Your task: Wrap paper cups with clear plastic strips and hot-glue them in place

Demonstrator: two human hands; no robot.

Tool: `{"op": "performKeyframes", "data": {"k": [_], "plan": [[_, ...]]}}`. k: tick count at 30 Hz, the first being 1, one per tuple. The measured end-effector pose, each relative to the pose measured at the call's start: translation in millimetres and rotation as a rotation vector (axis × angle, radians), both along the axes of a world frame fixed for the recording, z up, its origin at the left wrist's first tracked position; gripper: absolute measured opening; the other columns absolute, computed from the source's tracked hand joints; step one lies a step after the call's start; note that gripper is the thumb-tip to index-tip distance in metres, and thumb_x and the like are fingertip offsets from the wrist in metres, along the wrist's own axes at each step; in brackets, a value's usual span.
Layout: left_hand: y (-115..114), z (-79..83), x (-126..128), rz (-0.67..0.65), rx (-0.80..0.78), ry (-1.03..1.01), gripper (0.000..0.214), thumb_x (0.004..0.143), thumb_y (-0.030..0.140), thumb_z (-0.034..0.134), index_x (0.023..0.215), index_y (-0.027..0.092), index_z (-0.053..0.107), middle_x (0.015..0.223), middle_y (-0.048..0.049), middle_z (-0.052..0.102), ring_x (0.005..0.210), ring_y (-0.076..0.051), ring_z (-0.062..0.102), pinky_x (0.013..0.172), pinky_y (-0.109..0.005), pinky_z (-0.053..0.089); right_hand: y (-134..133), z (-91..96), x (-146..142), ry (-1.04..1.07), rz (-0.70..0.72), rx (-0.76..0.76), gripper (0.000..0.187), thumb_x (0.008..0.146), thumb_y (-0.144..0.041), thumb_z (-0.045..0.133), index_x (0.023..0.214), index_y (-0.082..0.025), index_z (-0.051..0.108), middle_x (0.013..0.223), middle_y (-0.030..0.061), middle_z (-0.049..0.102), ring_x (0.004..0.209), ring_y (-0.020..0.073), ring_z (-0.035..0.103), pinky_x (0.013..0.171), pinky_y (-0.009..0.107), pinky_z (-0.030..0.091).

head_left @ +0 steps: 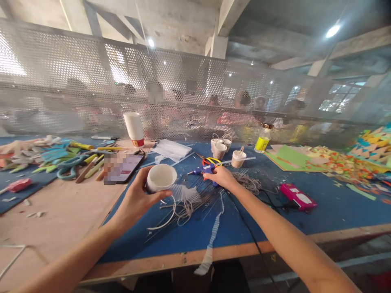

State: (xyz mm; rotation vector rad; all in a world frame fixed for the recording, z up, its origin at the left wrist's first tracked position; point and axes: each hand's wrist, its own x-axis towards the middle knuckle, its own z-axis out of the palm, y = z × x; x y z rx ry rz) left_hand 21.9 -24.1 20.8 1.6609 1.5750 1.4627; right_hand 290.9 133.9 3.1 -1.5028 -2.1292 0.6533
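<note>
My left hand (148, 188) is wrapped round a short white paper cup (161, 178), its open top tilted toward me. A thin white strip (171, 217) hangs below the cup. On the blue mat, my right hand (222, 178) has its fingers closed on a blue glue gun (205, 168), whose nozzle points left toward the cup. Yellow-handled pliers (216, 160) lie just behind the gun. Grey cord (248, 183) is coiled beside my right wrist, and more loose cord (185, 211) lies between my hands among thin wires.
Several small handled buckets (219, 149) stand at the back, near a yellow-labelled bottle (263, 138). Stacked paper cups (134, 129), a phone (126, 167) and scissors (71, 166) are left. A pink box (297, 197) with a black cable lies right. A perforated metal screen (189, 73) closes the back.
</note>
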Motion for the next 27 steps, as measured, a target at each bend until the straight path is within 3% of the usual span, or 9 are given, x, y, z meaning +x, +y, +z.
{"op": "performKeyframes", "data": {"k": [3,6,8,11,14,17,20,27], "plan": [[-1,2.9,1,0.01,-0.014,-0.001,0.066,0.07,0.044,0.082,0.125,0.022,0.053,0.11,-0.0066,0.069,0.098,-0.025,0.067,0.084,-0.037,0.055,-4,1.2,4,-0.104,-0.054,0.072,0.05,0.081,-0.059,0.067,0.052,-0.02,0.058,0.061,0.007,0.063,0.072,0.0248,0.066,0.068,0.031,0.041],[-2,3.9,2,0.005,-0.027,0.007,0.066,0.07,0.045,0.082,0.125,0.022,0.053,0.109,-0.0063,0.068,0.099,-0.025,0.066,0.085,-0.039,0.055,-16,9.9,2,-0.114,-0.106,0.223,0.039,0.087,-0.055,0.065,0.074,-0.018,0.065,0.091,0.0122,0.07,0.094,0.0269,0.066,0.079,0.033,0.044],[-2,2.3,2,-0.013,-0.019,-0.002,0.068,0.071,0.045,0.083,0.127,0.022,0.052,0.111,-0.0069,0.067,0.101,-0.025,0.066,0.088,-0.04,0.055,-30,18.9,-5,-0.003,-0.006,0.288,0.033,0.093,-0.051,0.061,0.09,-0.018,0.067,0.105,0.011,0.069,0.094,0.0218,0.066,0.082,0.032,0.047],[-1,-1.6,3,-0.026,0.003,-0.021,0.07,0.07,0.044,0.084,0.128,0.022,0.05,0.113,-0.0078,0.067,0.102,-0.026,0.067,0.089,-0.041,0.056,-57,29.4,-21,0.373,0.428,-0.077,0.04,0.095,-0.056,0.057,0.113,-0.021,0.063,0.111,0.0064,0.07,0.068,0.0112,0.066,0.068,0.026,0.051],[0,-3.3,5,-0.023,-0.004,-0.021,0.071,0.068,0.043,0.085,0.127,0.023,0.05,0.111,-0.0074,0.067,0.102,-0.027,0.068,0.087,-0.042,0.057,-81,29.5,-37,0.564,0.594,-0.39,0.051,0.086,-0.056,0.071,0.121,-0.022,0.057,0.12,0.0076,0.066,0.053,0.0062,0.063,0.051,0.022,0.048],[-1,-1.9,7,-0.032,-0.004,-0.024,0.07,0.068,0.042,0.085,0.126,0.022,0.05,0.111,-0.0073,0.067,0.102,-0.027,0.068,0.087,-0.042,0.057,-92,23.9,-46,0.659,0.586,-0.475,0.048,0.077,-0.051,0.081,0.109,-0.02,0.062,0.096,0.0015,0.069,0.051,0.0069,0.061,0.049,0.021,0.046],[-2,0.1,8,-0.06,-0.021,-0.031,0.069,0.068,0.04,0.085,0.125,0.023,0.051,0.109,-0.0066,0.067,0.099,-0.026,0.068,0.087,-0.041,0.057,-90,23.3,-46,0.685,0.548,-0.395,0.035,0.077,-0.047,0.082,0.091,-0.019,0.068,0.076,-0.0025,0.065,0.059,0.0081,0.058,0.058,0.023,0.047],[-2,-0.6,7,-0.128,-0.046,-0.064,0.072,0.061,0.037,0.089,0.122,0.023,0.054,0.107,-0.0059,0.07,0.095,-0.026,0.068,0.082,-0.036,0.057,-87,33.8,-39,0.644,0.428,-0.186,0.029,0.079,-0.046,0.079,0.085,-0.019,0.071,0.072,-0.0027,0.061,0.065,0.0104,0.048,0.06,0.025,0.037]]}}
